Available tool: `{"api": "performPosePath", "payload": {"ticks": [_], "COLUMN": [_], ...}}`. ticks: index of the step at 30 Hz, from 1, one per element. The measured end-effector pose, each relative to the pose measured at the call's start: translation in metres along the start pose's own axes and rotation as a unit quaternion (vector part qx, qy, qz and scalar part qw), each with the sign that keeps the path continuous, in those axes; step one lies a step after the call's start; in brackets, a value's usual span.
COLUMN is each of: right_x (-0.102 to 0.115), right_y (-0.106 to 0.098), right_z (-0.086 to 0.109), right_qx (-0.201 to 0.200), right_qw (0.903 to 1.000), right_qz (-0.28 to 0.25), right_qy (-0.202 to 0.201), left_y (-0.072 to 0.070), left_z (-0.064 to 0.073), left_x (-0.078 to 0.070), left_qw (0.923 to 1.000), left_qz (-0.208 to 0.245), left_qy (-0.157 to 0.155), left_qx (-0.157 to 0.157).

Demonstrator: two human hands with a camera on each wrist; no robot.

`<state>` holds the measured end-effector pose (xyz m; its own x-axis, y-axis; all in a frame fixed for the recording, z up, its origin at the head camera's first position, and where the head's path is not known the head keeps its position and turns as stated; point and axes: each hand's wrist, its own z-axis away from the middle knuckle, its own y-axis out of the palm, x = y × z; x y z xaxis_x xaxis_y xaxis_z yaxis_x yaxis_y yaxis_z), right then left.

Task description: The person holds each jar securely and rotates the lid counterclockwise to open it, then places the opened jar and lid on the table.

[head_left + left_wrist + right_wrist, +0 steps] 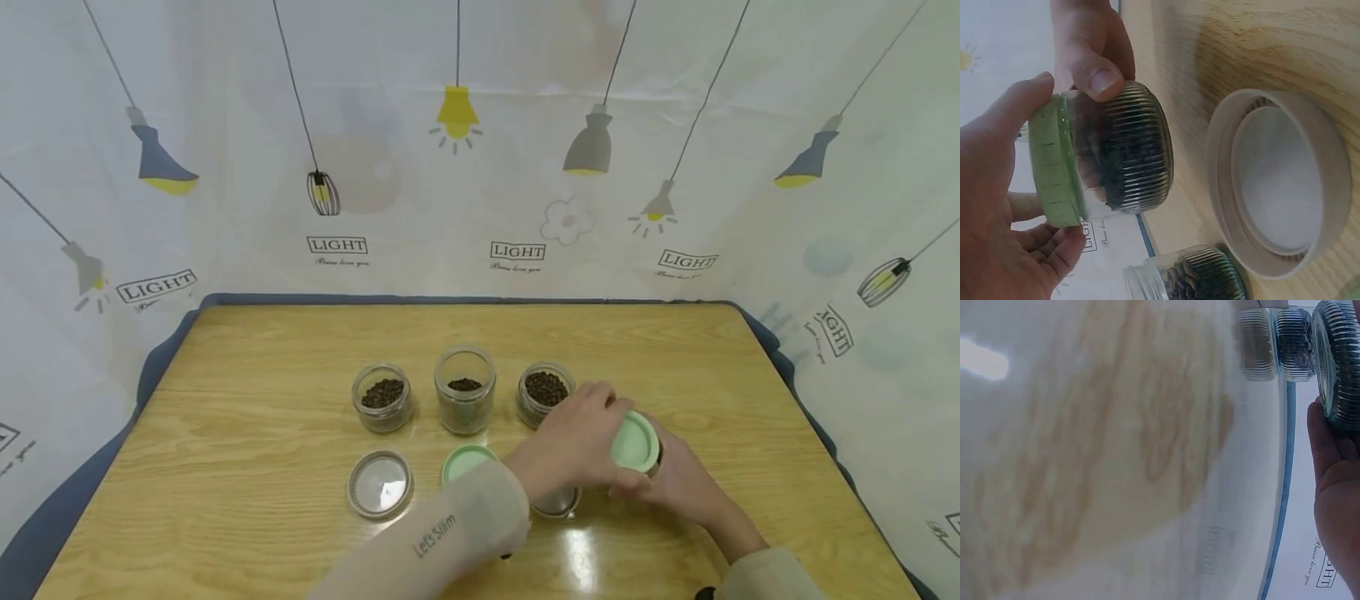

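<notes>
A ribbed glass jar (1138,147) with dark contents is held in the air above the right part of the table, a light green screw lid (634,443) on its mouth. My left hand (581,433) grips that lid by its rim, thumb on one side and fingers on the other. From the right, my right hand (678,471) holds the glass body, its thumb pressed on the ribbed side in the left wrist view. Tilted in the left wrist camera, the jar stands clear of the tabletop. Only the jar's lower part shows in the right wrist view.
Three lidless jars of brown beans stand in a row: left jar (382,398), taller middle jar (465,408), right jar (534,408). In front lie a greyish lid (380,485), a green lid (465,460) and another greyish lid (561,503), partly behind my left arm.
</notes>
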<state>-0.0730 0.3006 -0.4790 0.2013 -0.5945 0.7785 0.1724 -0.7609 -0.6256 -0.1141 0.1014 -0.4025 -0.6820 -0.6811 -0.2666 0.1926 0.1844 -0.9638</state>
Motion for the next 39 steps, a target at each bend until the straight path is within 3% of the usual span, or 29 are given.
{"api": "performPosePath", "payload": {"ticks": [4, 11, 14, 18, 26, 39], "right_x": [0.000, 0.000, 0.001, 0.001, -0.001, -0.002], "right_y": [0.000, -0.001, -0.001, 0.000, 0.004, 0.004], "right_z": [0.001, 0.002, 0.002, 0.003, 0.002, 0.001], "right_qx": [-0.005, -0.003, 0.003, 0.000, 0.003, -0.004], "right_qw": [1.0000, 1.0000, 0.9999, 0.9998, 0.9999, 0.9997], "right_qz": [-0.001, -0.007, -0.015, -0.021, -0.016, -0.022], "right_qy": [-0.006, 0.005, 0.008, 0.004, -0.003, -0.008], "left_y": [0.000, -0.014, -0.017, -0.018, -0.016, -0.010], "left_z": [0.000, -0.001, -0.002, -0.003, -0.004, -0.003], "left_x": [0.000, 0.007, 0.009, 0.009, 0.009, 0.008], "left_qw": [0.9999, 0.9945, 0.9917, 0.9908, 0.9931, 0.9969], "left_qz": [-0.014, 0.001, 0.016, 0.031, 0.025, 0.047], "left_qy": [0.009, 0.099, 0.115, 0.111, 0.095, 0.059], "left_qx": [-0.002, 0.033, 0.054, 0.071, 0.065, 0.025]}}
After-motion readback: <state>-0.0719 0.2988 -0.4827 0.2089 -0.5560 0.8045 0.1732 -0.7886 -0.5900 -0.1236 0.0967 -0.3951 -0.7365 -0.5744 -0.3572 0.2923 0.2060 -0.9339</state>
